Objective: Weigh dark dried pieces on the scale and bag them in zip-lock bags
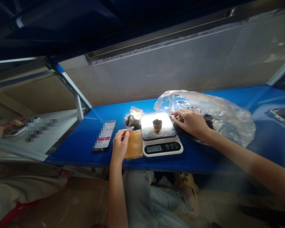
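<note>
Eyes on the scale (146, 134) now: small cup (157, 127) upright on the plate, heaped with dark bits, digits like 1.8 on the display (155, 148). Done, judging by this layout: cup loaded, some dark stuff in clear packaging (134, 117) just behind the scale's left corner, packet count hard to make out. Not yet done, apparently: cup not emptied, yellowish bags (134, 147) against the scale's left side flat and seemingly unfilled, loose dark pieces (207, 120) in the big clear bag (232, 118) right of the scale.

Over to the grip: left hand (120, 142) at those flat bags, thumb and fingers near each other; pinching or merely resting, impossible to tell. Right hand (192, 123) just right of the scale, over the dark pieces, fingers bent; hold on anything, impossible to tell. Cup between both hands, touching neither, nearer the right fingertips.
</note>
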Tool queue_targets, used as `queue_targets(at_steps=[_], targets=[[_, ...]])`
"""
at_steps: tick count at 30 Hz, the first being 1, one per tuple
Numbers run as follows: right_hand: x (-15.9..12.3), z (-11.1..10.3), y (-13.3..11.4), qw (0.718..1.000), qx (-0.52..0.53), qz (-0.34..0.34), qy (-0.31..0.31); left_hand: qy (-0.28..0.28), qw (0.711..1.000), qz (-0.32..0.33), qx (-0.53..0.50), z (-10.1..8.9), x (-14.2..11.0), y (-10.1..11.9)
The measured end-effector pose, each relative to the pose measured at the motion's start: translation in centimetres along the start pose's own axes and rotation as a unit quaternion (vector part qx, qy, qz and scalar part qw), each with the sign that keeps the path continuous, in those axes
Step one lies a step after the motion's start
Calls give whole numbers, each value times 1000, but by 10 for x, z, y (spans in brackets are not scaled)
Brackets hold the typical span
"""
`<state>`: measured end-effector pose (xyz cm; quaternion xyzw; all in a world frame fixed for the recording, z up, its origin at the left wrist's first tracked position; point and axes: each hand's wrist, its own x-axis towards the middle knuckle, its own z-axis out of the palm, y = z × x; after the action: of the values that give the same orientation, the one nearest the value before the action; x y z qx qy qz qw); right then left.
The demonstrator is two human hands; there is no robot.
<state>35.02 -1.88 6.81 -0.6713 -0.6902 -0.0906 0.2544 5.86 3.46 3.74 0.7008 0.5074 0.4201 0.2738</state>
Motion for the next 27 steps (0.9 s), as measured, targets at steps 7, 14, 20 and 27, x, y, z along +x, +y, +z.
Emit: queue_targets(at_steps=[7, 14, 20, 27], targets=[[-2, -1, -20, 984, 160, -70, 43, -8, 1000, 0, 3, 0, 0, 1], [-7, 6, -28, 962, 230, -150, 6, -6, 1000, 10, 11, 0, -1, 3], [-4, 8, -34, 954, 283, -103, -8, -9, 1000, 9, 9, 0, -1, 2], [2, 0, -25, 950, 299, 16, 81, -10, 1000, 5, 4, 0, -1, 4]])
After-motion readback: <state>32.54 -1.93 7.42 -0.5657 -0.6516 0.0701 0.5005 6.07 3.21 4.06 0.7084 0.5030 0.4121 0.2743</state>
